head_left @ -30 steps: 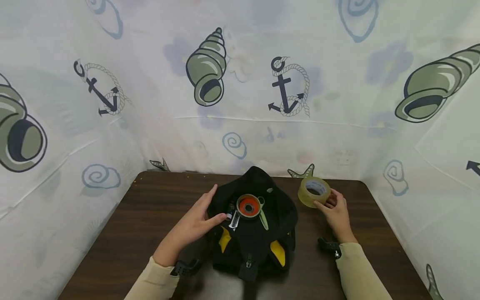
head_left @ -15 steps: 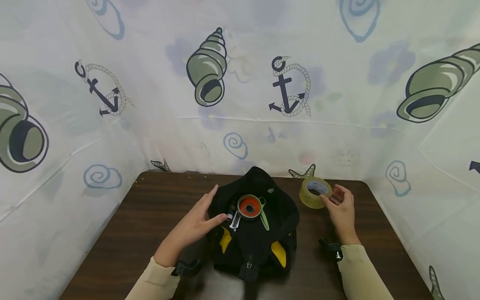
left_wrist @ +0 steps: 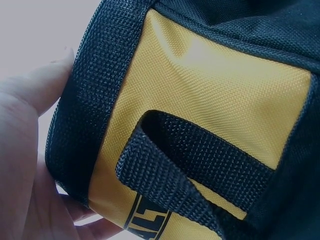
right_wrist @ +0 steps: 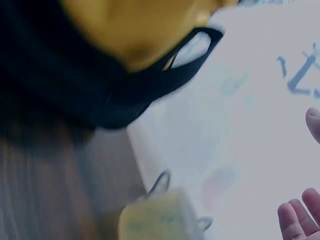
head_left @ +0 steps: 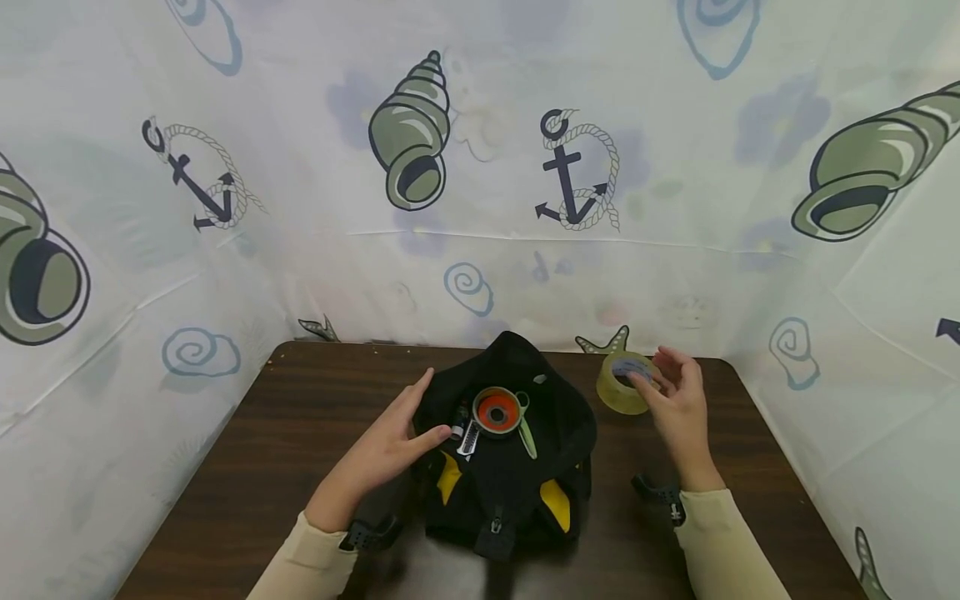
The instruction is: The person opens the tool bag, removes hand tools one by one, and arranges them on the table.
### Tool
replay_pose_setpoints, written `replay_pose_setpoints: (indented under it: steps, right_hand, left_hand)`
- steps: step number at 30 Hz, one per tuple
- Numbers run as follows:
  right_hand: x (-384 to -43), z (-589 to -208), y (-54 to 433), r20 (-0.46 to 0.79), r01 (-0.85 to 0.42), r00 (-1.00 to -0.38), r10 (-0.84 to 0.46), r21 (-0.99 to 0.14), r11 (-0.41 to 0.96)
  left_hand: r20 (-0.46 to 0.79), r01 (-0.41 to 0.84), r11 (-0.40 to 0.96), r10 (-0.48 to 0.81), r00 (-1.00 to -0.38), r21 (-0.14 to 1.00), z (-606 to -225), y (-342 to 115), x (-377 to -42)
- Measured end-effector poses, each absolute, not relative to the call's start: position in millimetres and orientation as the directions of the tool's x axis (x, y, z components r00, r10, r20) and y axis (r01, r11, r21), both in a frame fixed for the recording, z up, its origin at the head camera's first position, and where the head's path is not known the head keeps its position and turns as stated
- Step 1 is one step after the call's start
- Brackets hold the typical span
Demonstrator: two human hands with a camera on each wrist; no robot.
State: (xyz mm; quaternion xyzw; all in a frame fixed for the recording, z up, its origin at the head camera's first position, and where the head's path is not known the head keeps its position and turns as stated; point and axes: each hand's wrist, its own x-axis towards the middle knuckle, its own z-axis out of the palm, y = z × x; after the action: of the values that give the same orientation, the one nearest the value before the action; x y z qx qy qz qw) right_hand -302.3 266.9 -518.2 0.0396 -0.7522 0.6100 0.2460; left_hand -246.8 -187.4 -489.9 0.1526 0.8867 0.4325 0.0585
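Note:
A black tool bag (head_left: pixel 558 433) with yellow panels stands mid-table. My left hand (head_left: pixel 393 437) rests against the bag's left side, fingers extended and thumb spread toward its opening. In the left wrist view, the thumb lies along the bag's dark edge and some fingers pass behind it. A roll of clear yellowish packing tape (head_left: pixel 621 398) sits on the table right of the bag. My right hand (head_left: pixel 678 408) hovers at the roll's right side, fingers loosely bent, overlapping it in the head view. The right wrist view shows the fingers (right_wrist: pixel 295 220) apart from the tape, holding nothing.
In the bag's opening lie a round container with an orange centre (head_left: pixel 498 412), green-handled scissors (head_left: pixel 529 440), a silver slotted tool (head_left: pixel 468 440) and a small dark bottle (head_left: pixel 459 421). A patterned cloth (head_left: pixel 510 167) hangs behind the brown table (head_left: pixel 330 392).
My right hand held the tape roll's right side a second ago; it has let go and lifted slightly up and right. The roll and my left hand stay nearly where they were.

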Motion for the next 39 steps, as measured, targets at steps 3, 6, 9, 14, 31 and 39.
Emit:
replay_pose_setpoints:
  steps: [3, 6, 9, 14, 31, 39]
  right_hand:
    - [-293, -503, 258, 0.435, -0.393, -0.881, 0.187, -0.892, 0.224]
    - [-284, -490, 248, 0.445, -0.413, -0.884, 0.146, -0.888, 0.205]
    - [-274, -479, 240, 0.448, -0.426, -0.889, 0.092, -0.885, 0.188]
    - [-258, -461, 227, 0.416, -0.421, -0.907, -0.064, -0.897, 0.135]
    - [-268, -403, 160, 0.229, -0.342, -0.833, -0.504, -0.929, 0.143]
    - [-278, -385, 133, 0.024, -0.258, -0.8, -0.6, -0.916, 0.308]
  left_hand:
    - [0.029, 0.22, 0.576, 0.322, -0.946, 0.787, -490, -188, -246]
    - [0.03, 0.222, 0.567, 0.327, -0.944, 0.793, -490, -188, -246]
    - [0.034, 0.223, 0.559, 0.328, -0.944, 0.798, -489, -187, -246]
    - [0.028, 0.216, 0.568, 0.32, -0.947, 0.794, -490, -187, -246]
    - [0.05, 0.238, 0.564, 0.328, -0.943, 0.791, -492, -187, -248]
    - [0.047, 0.237, 0.544, 0.339, -0.94, 0.805, -493, -188, -249]
